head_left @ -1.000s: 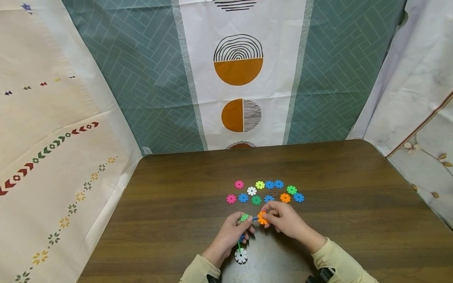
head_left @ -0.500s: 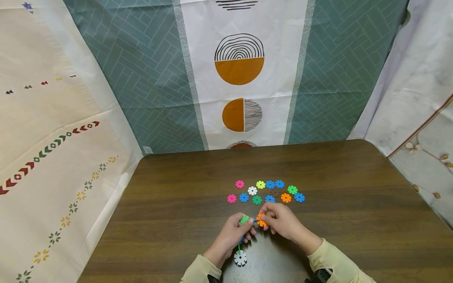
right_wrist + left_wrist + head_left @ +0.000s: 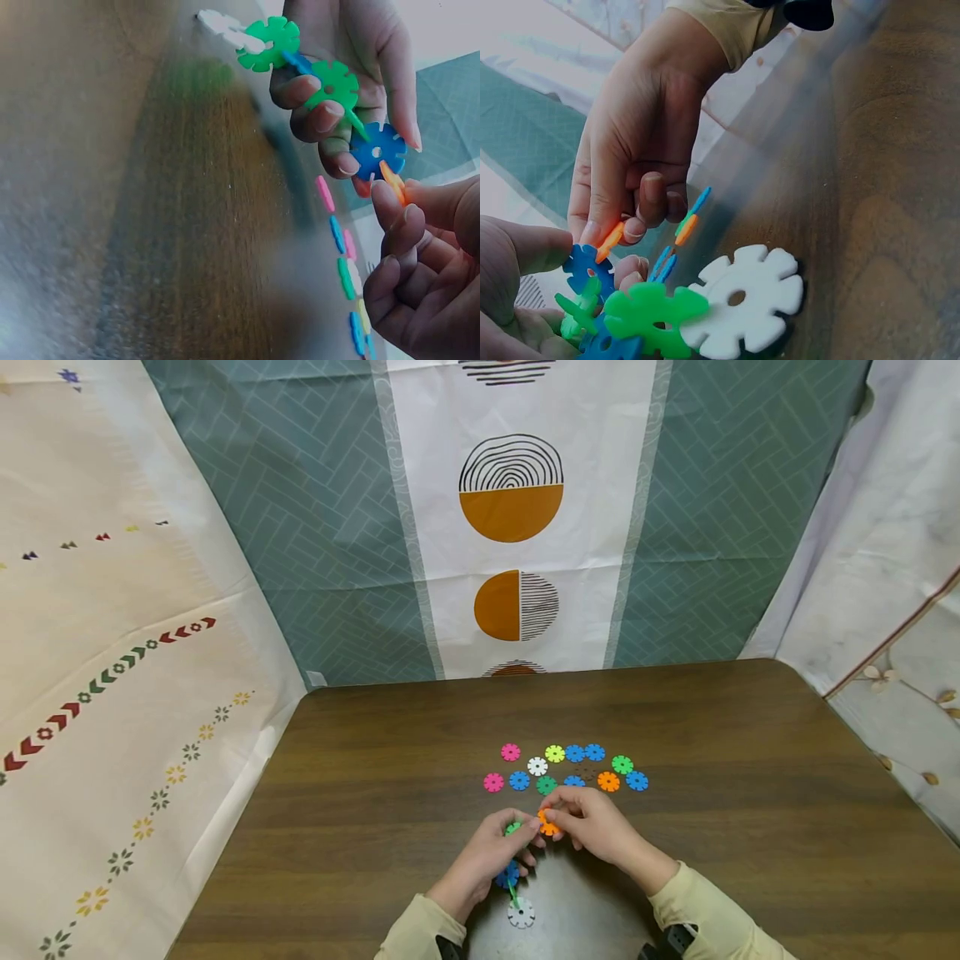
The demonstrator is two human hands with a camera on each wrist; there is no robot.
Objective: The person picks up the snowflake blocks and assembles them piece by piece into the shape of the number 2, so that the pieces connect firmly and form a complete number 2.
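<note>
I pinch a notched orange disc [image 3: 394, 182] against the edge of the outer blue disc [image 3: 390, 146], at the right end of my chain [image 3: 507, 875]; whether it is slotted in, I cannot tell. Leftward, then nearward, follow the first green disc [image 3: 341, 81], inner blue disc [image 3: 295, 60], second green disc [image 3: 637, 309] and, nearest, the white disc [image 3: 759, 277]

TEXT: none readable | white notched disc [image 3: 759, 292]: unlettered on visible face | orange notched disc [image 3: 610, 241]: nothing legible | middle hanging cloth [image 3: 517, 553]: printed circles, stripes, wordless | left hanging cloth [image 3: 112, 677]: chevrons, flowers, wordless | dark wrist device [image 3: 678, 937]: nothing legible
</note>
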